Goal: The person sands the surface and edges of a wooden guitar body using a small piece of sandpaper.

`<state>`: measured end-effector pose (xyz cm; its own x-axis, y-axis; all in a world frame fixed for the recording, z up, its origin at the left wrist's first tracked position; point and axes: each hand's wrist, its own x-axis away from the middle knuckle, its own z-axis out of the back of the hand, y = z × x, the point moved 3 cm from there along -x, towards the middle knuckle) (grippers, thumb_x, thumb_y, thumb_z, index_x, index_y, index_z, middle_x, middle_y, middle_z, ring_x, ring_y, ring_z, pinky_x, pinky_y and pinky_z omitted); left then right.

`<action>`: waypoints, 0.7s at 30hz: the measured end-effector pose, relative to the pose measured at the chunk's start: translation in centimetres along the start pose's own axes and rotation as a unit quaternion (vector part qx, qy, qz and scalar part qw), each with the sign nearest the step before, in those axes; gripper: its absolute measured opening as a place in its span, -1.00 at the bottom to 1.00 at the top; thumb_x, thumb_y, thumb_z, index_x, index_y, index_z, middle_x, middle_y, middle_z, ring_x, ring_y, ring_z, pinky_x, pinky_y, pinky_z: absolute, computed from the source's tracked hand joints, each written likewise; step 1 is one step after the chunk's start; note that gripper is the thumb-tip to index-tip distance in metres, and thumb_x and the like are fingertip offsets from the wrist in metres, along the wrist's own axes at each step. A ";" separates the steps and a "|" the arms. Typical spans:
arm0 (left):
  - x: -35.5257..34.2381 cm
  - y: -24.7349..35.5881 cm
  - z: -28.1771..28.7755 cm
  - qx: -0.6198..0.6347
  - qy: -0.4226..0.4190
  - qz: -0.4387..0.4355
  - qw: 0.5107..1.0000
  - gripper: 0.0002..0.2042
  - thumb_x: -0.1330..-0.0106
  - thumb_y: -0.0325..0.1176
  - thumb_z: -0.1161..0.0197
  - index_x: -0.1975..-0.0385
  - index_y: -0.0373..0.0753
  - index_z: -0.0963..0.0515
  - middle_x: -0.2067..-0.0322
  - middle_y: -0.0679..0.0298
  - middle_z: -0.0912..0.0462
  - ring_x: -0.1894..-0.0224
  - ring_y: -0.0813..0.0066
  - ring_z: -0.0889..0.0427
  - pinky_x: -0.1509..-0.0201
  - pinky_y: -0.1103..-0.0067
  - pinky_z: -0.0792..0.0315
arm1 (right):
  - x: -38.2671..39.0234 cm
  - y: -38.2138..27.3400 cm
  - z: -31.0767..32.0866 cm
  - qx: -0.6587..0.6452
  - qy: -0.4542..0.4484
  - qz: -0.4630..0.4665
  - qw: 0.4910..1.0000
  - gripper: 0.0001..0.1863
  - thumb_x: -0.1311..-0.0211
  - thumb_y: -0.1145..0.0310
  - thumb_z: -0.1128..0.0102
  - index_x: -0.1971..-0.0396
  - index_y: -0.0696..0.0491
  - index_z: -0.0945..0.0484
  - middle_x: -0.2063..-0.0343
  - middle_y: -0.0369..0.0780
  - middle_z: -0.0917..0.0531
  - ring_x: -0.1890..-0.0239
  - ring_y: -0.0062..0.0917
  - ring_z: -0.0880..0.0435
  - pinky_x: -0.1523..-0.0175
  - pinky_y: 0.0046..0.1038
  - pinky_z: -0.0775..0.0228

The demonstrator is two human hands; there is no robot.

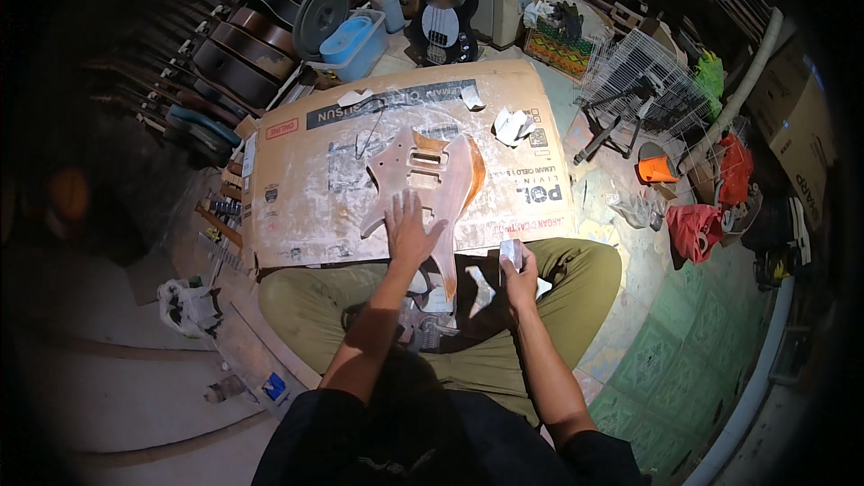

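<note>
An unfinished wooden electric guitar body (pixel 405 168) lies on a dusty sheet of cardboard (pixel 301 171) in front of my crossed legs. Its pickup cavities face up, and one long horn points toward my lap past the cardboard's near edge. My left hand (pixel 411 229) rests flat on the lower part of the body, fingers spread. Just right of that horn, above my right thigh, my right hand (pixel 519 281) grips a small pale sanding block (pixel 510 254) between thumb and fingers. The block is apart from the wood.
Crumpled white paper (pixel 513 127) lies on the cardboard's far right. Guitars (pixel 238 58) hang in a rack at far left, near a plastic tub (pixel 355 45). A black bass (pixel 443 29) stands behind. To the right are a wire cage (pixel 643 81) and a red bag (pixel 695 230).
</note>
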<state>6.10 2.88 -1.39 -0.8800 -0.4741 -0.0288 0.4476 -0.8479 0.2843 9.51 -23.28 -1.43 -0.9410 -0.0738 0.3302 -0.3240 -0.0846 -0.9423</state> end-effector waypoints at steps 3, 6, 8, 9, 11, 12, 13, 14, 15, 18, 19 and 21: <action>0.3 3.4 0.5 0.005 -0.046 -0.091 0.995 -0.06 -0.32 0.31 -0.13 -0.47 -0.39 -0.17 -0.52 -0.05 -0.08 -0.58 -0.02 0.04 -0.61 0.07 0.21 | 0.1 -0.3 -0.1 -0.008 -0.003 -0.009 1.000 -0.52 -0.27 0.50 -0.33 -0.19 0.15 -0.47 -0.06 -0.14 -0.63 -0.08 -0.46 -0.60 -0.23 -0.42 -0.40; 1.5 4.6 0.2 0.059 -0.080 -0.189 0.977 -0.03 -0.32 0.31 -0.14 -0.48 -0.42 -0.12 -0.52 -0.09 -0.05 -0.59 -0.03 0.07 -0.61 0.08 0.21 | 0.2 -0.7 -0.5 0.013 -0.010 -0.001 1.000 -0.51 -0.26 0.50 -0.34 -0.19 0.15 -0.47 -0.07 -0.14 -0.63 -0.09 -0.46 -0.59 -0.23 -0.42 -0.40; 2.5 4.9 0.3 0.034 -0.087 -0.214 0.972 -0.01 -0.30 0.33 -0.13 -0.47 -0.44 -0.13 -0.52 -0.10 -0.06 -0.59 -0.02 0.06 -0.61 0.09 0.19 | 0.1 -0.9 -0.4 0.017 -0.001 -0.003 1.000 -0.51 -0.26 0.50 -0.34 -0.19 0.15 -0.47 -0.06 -0.14 -0.63 -0.08 -0.46 -0.59 -0.23 -0.42 -0.40; 3.0 4.9 0.3 0.023 -0.087 -0.228 0.969 -0.02 -0.30 0.34 -0.13 -0.46 -0.44 -0.15 -0.51 -0.08 -0.09 -0.59 0.02 0.04 -0.62 0.11 0.17 | 0.1 -1.0 -0.3 0.015 -0.017 -0.015 1.000 -0.48 -0.31 0.51 -0.30 -0.26 0.17 -0.43 -0.16 -0.13 -0.58 -0.17 -0.43 -0.56 -0.29 -0.42 -0.35; 4.6 4.5 0.6 0.005 -0.094 -0.256 0.962 -0.01 -0.27 0.35 -0.13 -0.43 -0.46 -0.18 -0.48 -0.09 -0.15 -0.57 0.03 -0.01 -0.60 0.10 0.11 | 0.1 -0.8 -0.3 0.008 -0.019 -0.017 1.000 -0.48 -0.31 0.50 -0.30 -0.26 0.17 -0.43 -0.16 -0.13 -0.58 -0.17 -0.44 -0.56 -0.29 -0.42 -0.35; 5.5 4.3 0.8 0.005 -0.099 -0.256 0.962 -0.01 -0.27 0.35 -0.13 -0.43 -0.46 -0.18 -0.48 -0.09 -0.15 -0.57 0.03 -0.01 -0.60 0.10 0.11 | 0.0 -0.8 -0.4 0.003 -0.022 -0.014 1.000 -0.48 -0.31 0.49 -0.30 -0.26 0.17 -0.42 -0.15 -0.13 -0.59 -0.16 -0.44 -0.56 -0.29 -0.42 -0.35; 6.5 4.3 1.1 0.003 -0.117 -0.284 0.952 -0.01 -0.26 0.35 -0.15 -0.42 -0.46 -0.20 -0.47 -0.09 -0.16 -0.56 0.01 -0.03 -0.59 0.08 0.09 | -0.1 -0.8 -0.4 -0.011 -0.025 -0.014 1.000 -0.48 -0.32 0.48 -0.31 -0.25 0.17 -0.42 -0.15 -0.14 -0.59 -0.17 -0.46 -0.55 -0.29 -0.42 -0.35; 7.5 4.6 1.4 0.002 -0.135 -0.312 0.940 -0.02 -0.25 0.34 -0.16 -0.41 -0.45 -0.21 -0.46 -0.10 -0.18 -0.55 0.00 -0.05 -0.58 0.06 0.07 | -0.1 -0.6 -0.4 -0.011 -0.023 -0.019 0.999 -0.48 -0.32 0.48 -0.31 -0.25 0.17 -0.42 -0.15 -0.14 -0.59 -0.17 -0.46 -0.55 -0.29 -0.42 -0.35; 8.7 4.8 1.5 0.026 -0.163 -0.329 0.930 -0.03 -0.25 0.26 -0.26 -0.43 -0.45 -0.15 -0.47 -0.13 -0.14 -0.56 -0.02 -0.02 -0.57 0.00 0.09 | -0.1 -0.5 -0.4 -0.024 -0.023 -0.019 0.999 -0.48 -0.32 0.47 -0.31 -0.25 0.17 -0.42 -0.15 -0.14 -0.59 -0.16 -0.46 -0.56 -0.29 -0.42 -0.35; 11.0 5.7 1.8 0.041 -0.249 -0.437 0.863 -0.06 -0.26 0.22 -0.27 -0.42 -0.43 -0.17 -0.47 -0.10 -0.16 -0.55 0.00 -0.05 -0.57 0.01 0.09 | 0.1 -0.9 -0.6 -0.038 -0.027 -0.026 0.999 -0.49 -0.32 0.46 -0.33 -0.24 0.17 -0.43 -0.14 -0.15 -0.59 -0.15 -0.47 -0.56 -0.28 -0.43 -0.36; 11.4 5.5 1.9 0.072 -0.243 -0.469 0.846 -0.11 -0.28 0.20 -0.24 -0.39 -0.43 -0.22 -0.45 -0.08 -0.19 -0.54 0.01 -0.09 -0.58 0.03 0.10 | 0.1 -0.9 -0.6 -0.051 -0.022 -0.025 0.998 -0.50 -0.30 0.46 -0.33 -0.22 0.15 -0.45 -0.10 -0.16 -0.61 -0.11 -0.48 -0.57 -0.25 -0.43 -0.37; 10.3 4.6 1.9 0.102 -0.218 -0.445 0.862 -0.10 -0.27 0.22 -0.24 -0.40 -0.41 -0.23 -0.44 -0.05 -0.22 -0.54 0.01 -0.10 -0.58 0.06 0.08 | 0.2 -1.0 -0.8 -0.062 -0.016 -0.025 0.998 -0.51 -0.28 0.47 -0.33 -0.20 0.14 -0.47 -0.06 -0.16 -0.62 -0.07 -0.48 -0.58 -0.22 -0.42 -0.39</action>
<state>-1.23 -5.41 1.44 -0.8564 0.5155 0.0280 -0.4345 -0.7490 0.5002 9.61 -22.46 -0.45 -0.9202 -0.1050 0.3771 -0.3824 0.0343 -0.9234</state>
